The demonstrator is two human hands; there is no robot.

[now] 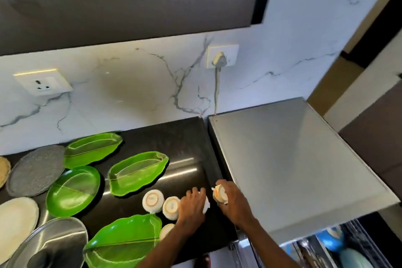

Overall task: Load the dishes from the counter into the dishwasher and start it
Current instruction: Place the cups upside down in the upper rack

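Both hands are occupied at the dark counter's (174,137) right edge: the right hand (232,202) wraps a white cup (220,194) and the left hand (191,204) curls over a second cup (206,204), which are best carried apart and set rim-down in the dishwasher rack (367,246) at lower right.

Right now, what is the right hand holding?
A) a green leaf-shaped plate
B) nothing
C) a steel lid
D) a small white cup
D: the right hand has its fingers curled round a small white cup near the counter's right edge.
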